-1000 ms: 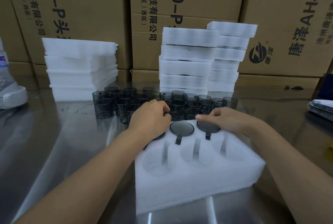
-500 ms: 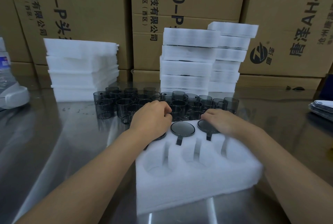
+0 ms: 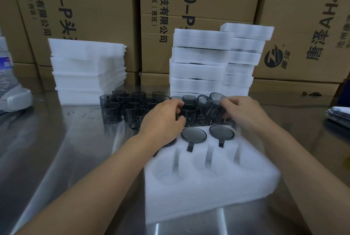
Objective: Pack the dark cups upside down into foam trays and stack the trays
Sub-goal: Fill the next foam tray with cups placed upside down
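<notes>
A white foam tray lies on the steel table in front of me. Two dark cups sit upside down in its back row, one in the middle and one to the right; a third at the back left is mostly hidden under my left wrist. Behind the tray stands a cluster of upright dark cups. My left hand curls its fingers round a cup in the cluster. My right hand grips a tilted, blurred cup at the cluster's right end.
A stack of foam sheets stands at the back left, and two stacks of foam trays behind the cups. Cardboard boxes wall off the back. A white object sits far left, papers far right.
Both hands left the tray's back row and moved forward into the cup cluster. The right hand has tipped a cup up; the left has closed on another.
</notes>
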A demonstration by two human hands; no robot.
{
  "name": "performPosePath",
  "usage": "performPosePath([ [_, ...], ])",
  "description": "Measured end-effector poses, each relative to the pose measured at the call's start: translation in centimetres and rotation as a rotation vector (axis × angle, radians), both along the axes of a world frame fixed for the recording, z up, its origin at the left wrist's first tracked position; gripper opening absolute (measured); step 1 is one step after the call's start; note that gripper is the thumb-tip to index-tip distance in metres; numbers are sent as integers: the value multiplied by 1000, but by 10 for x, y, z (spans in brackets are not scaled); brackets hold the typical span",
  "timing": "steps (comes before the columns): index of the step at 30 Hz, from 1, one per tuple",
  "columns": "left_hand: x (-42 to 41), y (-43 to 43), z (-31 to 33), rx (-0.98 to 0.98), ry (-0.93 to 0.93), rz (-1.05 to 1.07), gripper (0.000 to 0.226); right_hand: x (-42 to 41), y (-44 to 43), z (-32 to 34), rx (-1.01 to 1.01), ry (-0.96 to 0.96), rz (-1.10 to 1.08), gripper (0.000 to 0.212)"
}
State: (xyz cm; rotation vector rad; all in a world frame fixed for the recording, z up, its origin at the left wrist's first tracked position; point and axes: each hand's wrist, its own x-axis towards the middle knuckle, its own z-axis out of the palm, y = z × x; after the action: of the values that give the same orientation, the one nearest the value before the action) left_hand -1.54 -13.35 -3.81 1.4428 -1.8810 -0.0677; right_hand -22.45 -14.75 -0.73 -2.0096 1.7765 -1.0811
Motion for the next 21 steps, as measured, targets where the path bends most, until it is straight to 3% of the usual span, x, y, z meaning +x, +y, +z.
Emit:
performPosePath([
  [4, -2, 1, 2, -48, 91, -65, 44, 14, 10, 6, -73, -117, 55, 41],
  [7, 0, -1, 2, -48, 279, -124, 38, 28, 11, 2, -141, -40, 48, 54],
  [13, 2, -6, 4, 28, 602, -170, 39, 33, 8, -11, -226, 31, 84, 55],
  [21, 2, -6, 6, 129, 651, -86, 19, 36, 10, -14, -343, 137, 243, 56],
])
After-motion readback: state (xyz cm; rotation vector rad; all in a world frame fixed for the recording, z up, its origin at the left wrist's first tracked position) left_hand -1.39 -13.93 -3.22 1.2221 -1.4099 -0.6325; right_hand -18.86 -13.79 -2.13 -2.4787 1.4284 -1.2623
